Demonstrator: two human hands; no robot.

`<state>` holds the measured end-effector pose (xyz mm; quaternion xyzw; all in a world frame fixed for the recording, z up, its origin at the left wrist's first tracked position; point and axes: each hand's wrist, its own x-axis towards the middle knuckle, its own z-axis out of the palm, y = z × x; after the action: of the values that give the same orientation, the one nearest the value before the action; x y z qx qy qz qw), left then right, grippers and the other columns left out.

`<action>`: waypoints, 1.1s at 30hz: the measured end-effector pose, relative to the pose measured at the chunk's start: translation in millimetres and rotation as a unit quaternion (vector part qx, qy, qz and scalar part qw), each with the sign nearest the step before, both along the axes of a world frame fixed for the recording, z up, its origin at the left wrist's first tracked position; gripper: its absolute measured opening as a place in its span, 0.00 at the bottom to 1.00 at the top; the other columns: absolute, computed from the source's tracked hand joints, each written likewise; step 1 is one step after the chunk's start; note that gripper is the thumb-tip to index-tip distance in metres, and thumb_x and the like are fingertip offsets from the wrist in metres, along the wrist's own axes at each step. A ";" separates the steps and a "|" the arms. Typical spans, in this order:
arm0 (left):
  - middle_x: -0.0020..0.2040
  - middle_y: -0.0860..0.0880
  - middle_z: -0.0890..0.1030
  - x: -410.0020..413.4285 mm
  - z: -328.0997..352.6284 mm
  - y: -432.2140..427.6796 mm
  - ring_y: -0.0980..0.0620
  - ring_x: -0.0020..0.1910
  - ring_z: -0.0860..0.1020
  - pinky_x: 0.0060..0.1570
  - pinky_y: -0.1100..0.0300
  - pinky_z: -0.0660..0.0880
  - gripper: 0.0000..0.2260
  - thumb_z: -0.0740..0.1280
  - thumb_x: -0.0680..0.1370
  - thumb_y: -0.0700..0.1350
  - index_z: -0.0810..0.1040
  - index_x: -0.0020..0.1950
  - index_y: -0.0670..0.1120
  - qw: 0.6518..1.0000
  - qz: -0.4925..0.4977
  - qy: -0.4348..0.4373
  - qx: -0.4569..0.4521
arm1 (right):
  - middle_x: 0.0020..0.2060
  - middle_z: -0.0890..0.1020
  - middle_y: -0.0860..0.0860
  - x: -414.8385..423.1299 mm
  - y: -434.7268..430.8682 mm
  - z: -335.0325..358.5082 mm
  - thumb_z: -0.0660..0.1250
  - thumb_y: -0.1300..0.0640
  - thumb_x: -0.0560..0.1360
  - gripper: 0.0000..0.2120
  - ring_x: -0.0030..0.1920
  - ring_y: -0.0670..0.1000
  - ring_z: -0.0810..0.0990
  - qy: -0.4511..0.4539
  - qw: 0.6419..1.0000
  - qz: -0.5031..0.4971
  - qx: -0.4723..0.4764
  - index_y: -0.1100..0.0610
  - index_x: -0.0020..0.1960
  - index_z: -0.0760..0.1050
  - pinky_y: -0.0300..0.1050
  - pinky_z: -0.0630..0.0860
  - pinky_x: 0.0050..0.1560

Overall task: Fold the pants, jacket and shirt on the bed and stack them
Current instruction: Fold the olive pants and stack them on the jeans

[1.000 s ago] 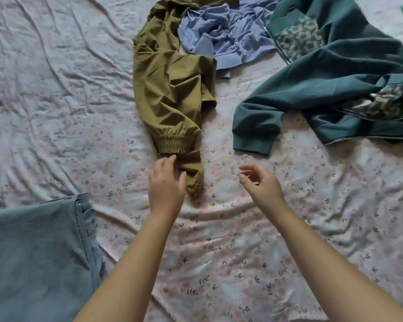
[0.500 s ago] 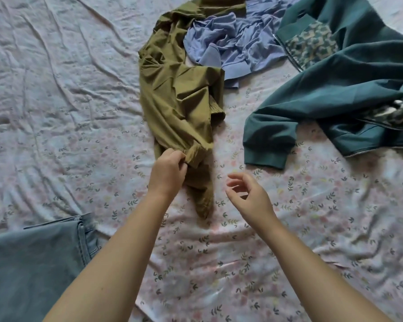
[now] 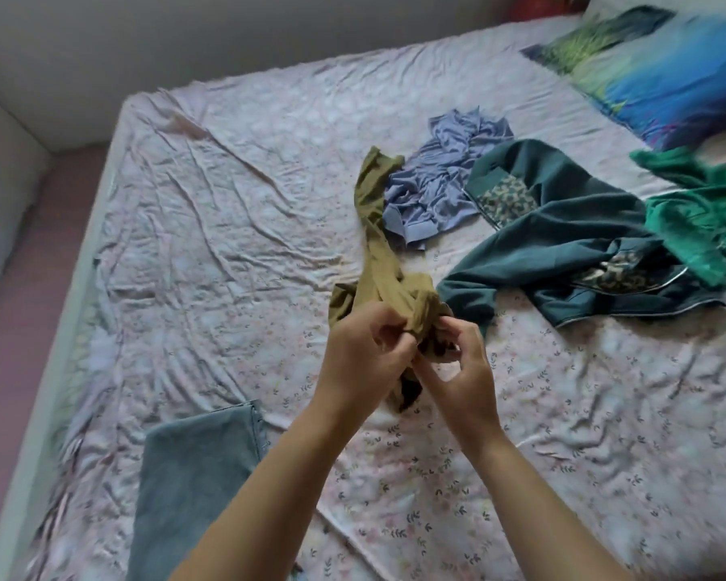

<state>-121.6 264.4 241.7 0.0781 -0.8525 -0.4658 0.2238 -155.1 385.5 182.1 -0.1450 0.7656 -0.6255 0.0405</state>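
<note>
Olive-green pants point(image 3: 376, 245) trail across the middle of the bed, their near end lifted off the sheet. My left hand point(image 3: 363, 358) and my right hand point(image 3: 457, 371) both grip that bunched near end, close together. A crumpled lilac-blue shirt point(image 3: 441, 182) lies just beyond the pants. To its right sprawls a dark teal jacket point(image 3: 562, 236) with camouflage patches, unfolded. Folded light-blue jeans point(image 3: 193, 475) lie flat at the near left.
A bright green garment point(image 3: 705, 207) lies at the far right, a blue and green pillow point(image 3: 663, 73) behind it. The floral bed sheet point(image 3: 227, 245) is wrinkled. The bed's left edge point(image 3: 59, 350) borders a pink floor and a grey wall.
My left hand took hold of the pants' cuff end and lifted it. My right hand came over and gripped it too. The camera view pulled back and up.
</note>
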 end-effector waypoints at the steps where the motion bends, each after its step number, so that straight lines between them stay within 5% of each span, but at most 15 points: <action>1: 0.31 0.59 0.73 4.5 20.2 3.8 0.58 0.33 0.74 0.33 0.73 0.70 0.03 0.67 0.67 0.38 0.76 0.36 0.45 1.000 -0.004 0.012 -0.007 | 0.53 0.76 0.52 5.5 1.4 18.1 0.70 0.45 0.67 0.22 0.52 0.49 0.78 0.003 1.000 -0.005 -0.007 0.51 0.58 0.71 0.47 0.77 0.53; 4: 0.30 0.59 0.71 16.7 79.3 17.5 0.59 0.32 0.73 0.32 0.71 0.69 0.01 0.66 0.67 0.39 0.76 0.35 0.44 0.998 -0.009 0.044 -0.036 | 0.50 0.79 0.52 19.9 7.5 73.9 0.70 0.45 0.67 0.19 0.51 0.51 0.80 0.026 0.999 -0.003 -0.036 0.43 0.55 0.69 0.53 0.78 0.52; 9: 0.28 0.56 0.71 39.1 174.1 24.6 0.57 0.31 0.70 0.32 0.68 0.67 0.02 0.65 0.66 0.41 0.76 0.35 0.43 0.996 -0.018 0.075 -0.042 | 0.45 0.81 0.44 41.6 19.1 171.4 0.68 0.46 0.67 0.18 0.47 0.43 0.81 0.079 0.989 0.059 -0.112 0.46 0.55 0.68 0.36 0.76 0.48; 14: 0.28 0.52 0.74 64.3 247.4 12.3 0.58 0.30 0.70 0.32 0.69 0.66 0.04 0.69 0.69 0.35 0.79 0.36 0.43 0.992 -0.075 0.067 -0.080 | 0.38 0.77 0.42 59.9 22.2 239.9 0.65 0.55 0.66 0.16 0.40 0.39 0.78 0.126 0.990 0.045 -0.042 0.46 0.51 0.67 0.39 0.77 0.44; 18: 0.31 0.44 0.78 80.0 281.7 -3.7 0.50 0.34 0.73 0.33 0.63 0.70 0.05 0.69 0.69 0.32 0.80 0.37 0.40 0.979 -0.089 0.101 -0.151 | 0.40 0.80 0.45 56.8 38.4 282.0 0.68 0.61 0.67 0.16 0.39 0.48 0.80 0.167 0.983 0.077 -0.005 0.45 0.50 0.71 0.38 0.77 0.40; 23: 0.32 0.49 0.76 81.2 301.1 -22.1 0.53 0.31 0.73 0.33 0.66 0.68 0.03 0.68 0.69 0.33 0.79 0.36 0.39 0.963 -0.046 0.105 -0.243 | 0.40 0.77 0.45 39.1 49.5 321.3 0.69 0.65 0.71 0.11 0.35 0.42 0.77 0.187 0.964 0.138 0.132 0.54 0.50 0.75 0.30 0.74 0.34; 29: 0.33 0.48 0.74 78.5 347.2 -41.3 0.49 0.32 0.72 0.33 0.68 0.65 0.03 0.66 0.70 0.33 0.75 0.36 0.38 0.930 0.020 0.155 -0.334 | 0.43 0.80 0.55 10.4 43.5 358.1 0.68 0.66 0.70 0.07 0.43 0.53 0.79 0.234 0.947 0.100 0.195 0.60 0.47 0.78 0.46 0.76 0.47; 33: 0.36 0.45 0.77 75.9 393.8 -58.4 0.49 0.32 0.74 0.34 0.61 0.70 0.03 0.65 0.74 0.35 0.77 0.41 0.36 0.903 0.085 0.195 -0.373 | 0.43 0.82 0.55 -4.1 36.8 402.8 0.66 0.69 0.68 0.09 0.46 0.54 0.79 0.263 0.941 0.070 0.202 0.60 0.45 0.79 0.40 0.71 0.48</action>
<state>-45.6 206.0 635.4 -0.0316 -0.8933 -0.0986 0.4373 -159.2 422.3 584.9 -0.3463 0.8470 -0.3932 -0.0905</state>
